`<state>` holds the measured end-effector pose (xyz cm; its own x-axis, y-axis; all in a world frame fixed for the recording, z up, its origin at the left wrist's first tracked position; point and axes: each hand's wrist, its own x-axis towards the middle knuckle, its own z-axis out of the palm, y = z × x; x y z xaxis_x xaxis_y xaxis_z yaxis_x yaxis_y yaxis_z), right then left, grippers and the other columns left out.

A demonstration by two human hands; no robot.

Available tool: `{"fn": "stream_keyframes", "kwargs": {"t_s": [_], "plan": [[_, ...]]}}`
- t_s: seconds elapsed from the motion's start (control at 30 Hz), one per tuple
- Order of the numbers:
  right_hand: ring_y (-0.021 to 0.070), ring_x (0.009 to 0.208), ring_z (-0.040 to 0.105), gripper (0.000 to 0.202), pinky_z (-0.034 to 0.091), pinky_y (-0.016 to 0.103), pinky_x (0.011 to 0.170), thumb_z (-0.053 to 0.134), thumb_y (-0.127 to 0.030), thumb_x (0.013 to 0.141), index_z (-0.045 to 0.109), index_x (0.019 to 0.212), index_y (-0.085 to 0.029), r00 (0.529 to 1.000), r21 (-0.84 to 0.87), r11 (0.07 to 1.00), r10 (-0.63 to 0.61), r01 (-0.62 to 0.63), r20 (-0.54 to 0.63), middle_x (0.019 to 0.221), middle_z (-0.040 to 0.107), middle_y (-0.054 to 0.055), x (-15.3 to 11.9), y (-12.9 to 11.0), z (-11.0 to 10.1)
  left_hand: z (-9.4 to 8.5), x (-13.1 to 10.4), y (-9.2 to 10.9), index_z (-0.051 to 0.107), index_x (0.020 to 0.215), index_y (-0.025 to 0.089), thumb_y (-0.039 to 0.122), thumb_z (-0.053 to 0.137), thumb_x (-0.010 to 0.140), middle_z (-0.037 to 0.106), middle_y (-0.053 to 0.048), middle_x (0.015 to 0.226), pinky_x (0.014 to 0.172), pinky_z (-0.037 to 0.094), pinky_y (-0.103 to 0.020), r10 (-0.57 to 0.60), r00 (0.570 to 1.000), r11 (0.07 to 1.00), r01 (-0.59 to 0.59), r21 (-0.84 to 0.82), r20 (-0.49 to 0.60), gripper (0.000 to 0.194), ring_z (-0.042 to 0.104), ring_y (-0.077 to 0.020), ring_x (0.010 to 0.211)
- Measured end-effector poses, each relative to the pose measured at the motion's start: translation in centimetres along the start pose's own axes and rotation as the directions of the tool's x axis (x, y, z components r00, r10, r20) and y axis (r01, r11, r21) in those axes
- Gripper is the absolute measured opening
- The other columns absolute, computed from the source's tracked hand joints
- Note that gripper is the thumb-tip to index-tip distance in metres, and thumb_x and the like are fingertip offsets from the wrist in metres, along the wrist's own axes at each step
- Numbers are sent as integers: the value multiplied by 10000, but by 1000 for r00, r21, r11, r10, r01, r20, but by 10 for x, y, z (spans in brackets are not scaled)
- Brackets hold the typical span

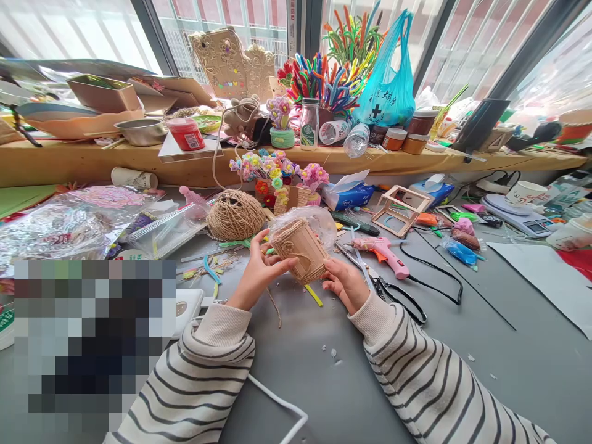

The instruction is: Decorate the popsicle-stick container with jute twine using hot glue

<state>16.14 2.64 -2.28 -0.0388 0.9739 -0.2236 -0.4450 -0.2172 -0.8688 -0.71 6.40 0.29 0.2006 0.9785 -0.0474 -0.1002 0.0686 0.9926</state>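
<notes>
Both hands hold a small wooden-slat container (303,251) tilted above the grey table, with twine wrapped round its two ends and a twine curl on its side. My left hand (262,268) grips its left end, thumb across the front. The fingers of my right hand (345,282) pinch its lower right end. A loose strand of twine (275,308) hangs below the container. Just behind it lies crumpled clear plastic (319,223), and a ball of twine (235,214) rests to the left of that.
To the right lie a pink glue gun (386,254) with a black cord and black-handled scissors (402,299). Behind are a blue tissue pack (350,192) and a small wooden frame (401,209). A white cable (287,404) crosses the table in front. Crafts crowd the back shelf (185,165).
</notes>
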Motion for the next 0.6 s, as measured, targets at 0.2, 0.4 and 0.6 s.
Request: {"fn": "stream_keyframes", "kwargs": {"t_s": [0.2, 0.4, 0.6], "plan": [[96, 605, 538, 424, 396, 183, 434, 679, -438, 564, 608, 903, -193, 999, 62, 997, -40, 42, -30, 803, 608, 14, 0, -1, -1, -5, 2, 4, 257, 1238, 248, 348, 710, 551, 453, -91, 1230, 844, 452, -358, -4, 1000, 991, 4, -137, 1, 829, 538, -235, 1028], [85, 537, 517, 446, 371, 174, 392, 659, -454, 583, 549, 930, -194, 988, 78, 994, -59, 71, -146, 721, 590, 0, 1, -2, -1, -20, 3, 2, 498, 1103, 245, 599, 643, 451, 594, -65, 1091, 835, 456, -423, 8, 1000, 945, 2, -327, 30, 756, 474, -332, 1103], [86, 530, 512, 391, 359, 173, 385, 648, -434, 602, 551, 896, -194, 987, 57, 995, -67, 76, -147, 700, 594, -3, 1, 0, 0, -23, 5, 1, 463, 1173, 258, 539, 560, 613, 635, -36, 1005, 762, 493, -346, 24, 999, 789, -34, -614, -25, 634, 540, -248, 1019]]}}
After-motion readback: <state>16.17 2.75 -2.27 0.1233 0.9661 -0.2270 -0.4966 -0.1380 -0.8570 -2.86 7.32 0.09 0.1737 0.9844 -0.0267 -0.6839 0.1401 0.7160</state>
